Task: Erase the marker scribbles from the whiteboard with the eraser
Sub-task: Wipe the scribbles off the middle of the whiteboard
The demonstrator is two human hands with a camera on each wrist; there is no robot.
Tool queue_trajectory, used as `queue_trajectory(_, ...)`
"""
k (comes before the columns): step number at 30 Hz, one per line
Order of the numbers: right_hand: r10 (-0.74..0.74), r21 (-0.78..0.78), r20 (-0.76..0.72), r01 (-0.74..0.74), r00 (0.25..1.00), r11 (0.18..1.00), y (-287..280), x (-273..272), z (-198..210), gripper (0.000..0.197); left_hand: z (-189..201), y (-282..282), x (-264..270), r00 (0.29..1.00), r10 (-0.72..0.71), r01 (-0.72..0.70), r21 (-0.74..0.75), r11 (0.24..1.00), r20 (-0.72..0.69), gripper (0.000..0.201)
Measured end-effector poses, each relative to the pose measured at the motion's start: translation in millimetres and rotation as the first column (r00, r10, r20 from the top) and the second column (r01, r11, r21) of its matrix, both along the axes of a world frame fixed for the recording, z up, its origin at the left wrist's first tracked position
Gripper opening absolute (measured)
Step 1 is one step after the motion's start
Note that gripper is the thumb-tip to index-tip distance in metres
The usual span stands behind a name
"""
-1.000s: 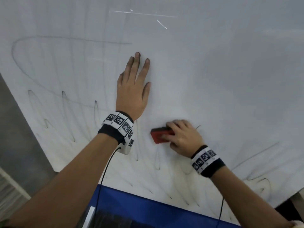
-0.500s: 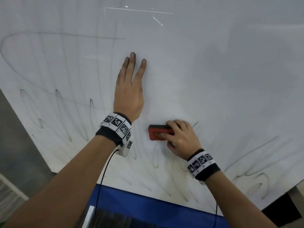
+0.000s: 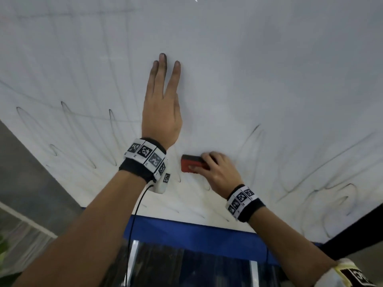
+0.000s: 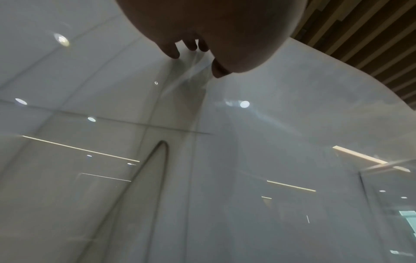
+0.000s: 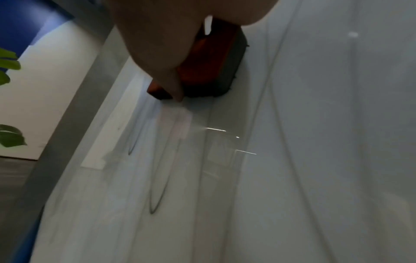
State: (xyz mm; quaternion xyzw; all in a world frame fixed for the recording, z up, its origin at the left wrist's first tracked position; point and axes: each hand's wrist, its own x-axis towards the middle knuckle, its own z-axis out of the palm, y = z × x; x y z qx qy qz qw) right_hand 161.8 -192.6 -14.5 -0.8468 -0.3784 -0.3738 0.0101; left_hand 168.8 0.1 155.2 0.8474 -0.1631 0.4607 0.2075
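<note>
The whiteboard (image 3: 269, 69) fills most of the head view, with thin black marker loops (image 3: 87, 133) at lower left and more scribbles (image 3: 323, 195) at lower right. My left hand (image 3: 163, 100) lies flat on the board, fingers straight and smudged dark at the tips. My right hand (image 3: 215, 172) grips a red eraser (image 3: 189, 163) with a dark felt face and presses it against the board just right of my left wrist. In the right wrist view the eraser (image 5: 209, 64) sits under my fingers, a marker loop (image 5: 157, 192) below it. In the left wrist view a marker loop (image 4: 162, 144) shows.
A blue strip (image 3: 196, 233) runs along the board's lower edge, with dark glass below it. Grey floor (image 3: 27, 172) lies to the left of the board. Green plant leaves (image 5: 9, 135) show at the left in the right wrist view.
My right hand has slid the eraser a little to the left, closer to my left wrist. The head view has shifted, so the board's lower edge sits higher. My left hand stays flat.
</note>
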Motion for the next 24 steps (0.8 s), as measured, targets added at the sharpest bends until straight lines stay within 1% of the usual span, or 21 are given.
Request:
queue_trajectory(1, 0.002, -0.002, -0.006, -0.002, 1.000, 1.000, -6.1, -1.2, 7.0, 0.044, -2.0, 0.4, 0.0, 1.000, 0.004, -0.004, 0.007, 1.000, 0.002, 0.057)
queue_trajectory(2, 0.001, 0.037, 0.000, -0.001, 1.000, 0.999, -13.5, -1.3, 21.0, 0.038, -4.5, -0.1, 0.9, 1.000, 0.012, -0.012, 0.011, 1.000, 0.008, 0.057)
queue_trajectory(4, -0.051, 0.231, 0.081, 0.031, 0.995, 0.973, -37.1, -3.7, 61.6, 0.026, -12.0, -6.3, 1.3, 1.000, 0.019, -0.019, -0.016, 1.000, 0.007, 0.056)
queue_trajectory(6, -0.195, 0.440, 0.178, 0.099, 0.965, 0.893, -69.2, -5.3, 108.6, 0.025, -17.5, -17.6, 1.4, 1.000, 0.023, -0.022, -0.079, 0.997, 0.004, 0.057)
queue_trajectory(8, -0.309, 0.610, 0.207, 0.124, 0.928, 0.783, -95.3, -6.9, 145.2, 0.030, -20.9, -30.0, 1.3, 1.000, 0.027, -0.026, -0.140, 0.990, 0.002, 0.061)
queue_trajectory(10, -0.341, 0.713, 0.195, 0.106, 0.920, 0.693, -103.2, -5.6, 159.1, 0.034, -22.7, -41.6, 1.7, 0.999, 0.034, -0.034, -0.200, 0.979, -0.005, 0.062)
queue_trajectory(11, -0.351, 0.737, 0.182, 0.109, 0.919, 0.667, -99.7, -3.6, 154.3, 0.035, -23.5, -46.3, 1.4, 0.999, 0.038, -0.039, -0.220, 0.975, -0.011, 0.061)
queue_trajectory(12, -0.349, 0.740, 0.179, 0.107, 0.920, 0.664, -91.7, -0.7, 141.8, 0.035, -24.3, -49.7, 1.0, 0.999, 0.044, -0.046, -0.231, 0.972, -0.015, 0.061)
queue_trajectory(13, -0.328, 0.711, 0.186, 0.103, 0.926, 0.696, -81.1, 1.4, 122.0, 0.034, -25.7, -51.7, 0.4, 0.999, 0.052, -0.054, -0.232, 0.971, -0.018, 0.061)
queue_trajectory(14, -0.290, 0.642, 0.199, 0.099, 0.936, 0.760, -70.7, 2.2, 95.5, 0.033, -28.1, -52.5, -0.4, 0.998, 0.058, -0.061, -0.226, 0.972, -0.020, 0.061)
queue_trajectory(16, -0.190, 0.410, 0.197, 0.095, 0.962, 0.907, -57.3, 0.5, 32.4, 0.035, -33.9, -52.0, -2.4, 0.997, 0.061, -0.068, -0.203, 0.977, -0.039, 0.063)
queue_trajectory(17, -0.132, 0.281, 0.170, 0.081, 0.976, 0.956, -54.9, -2.4, 4.1, 0.037, -37.1, -50.9, -4.2, 0.996, 0.065, -0.074, -0.187, 0.979, -0.054, 0.065)
queue_trajectory(18, -0.086, 0.169, 0.133, 0.063, 0.987, 0.984, -55.7, -5.6, -15.1, 0.041, -40.2, -49.2, -5.6, 0.995, 0.073, -0.083, -0.166, 0.983, -0.065, 0.066)
queue_trajectory(19, -0.050, 0.082, 0.096, 0.042, 0.994, 0.996, -59.0, -8.0, -23.9, 0.042, -42.9, -47.0, -6.6, 0.994, 0.083, -0.092, -0.138, 0.986, -0.070, 0.066)
queue_trajectory(20, -0.022, 0.026, 0.088, 0.020, 0.996, 0.999, -63.9, -8.3, -22.2, 0.042, -45.0, -45.1, -7.1, 0.993, 0.094, -0.101, -0.108, 0.989, -0.068, 0.065)
queue_trajectory(21, -0.011, 0.004, 0.099, 0.011, 0.995, 1.000, -69.0, -6.6, -12.7, 0.039, -46.7, -43.6, -7.2, 0.993, 0.105, -0.110, -0.082, 0.991, -0.060, 0.064)
queue_trajectory(22, -0.020, 0.040, 0.124, 0.015, 0.992, 0.999, -74.5, -4.4, 2.2, 0.035, -48.2, -43.2, -7.5, 0.992, 0.113, -0.116, -0.067, 0.991, -0.055, 0.063)
queue_trajectory(24, -0.110, 0.238, 0.209, 0.059, 0.972, 0.969, -90.3, -0.4, 42.7, 0.030, -50.3, -46.2, -9.0, 0.992, 0.108, -0.114, -0.090, 0.989, -0.068, 0.062)
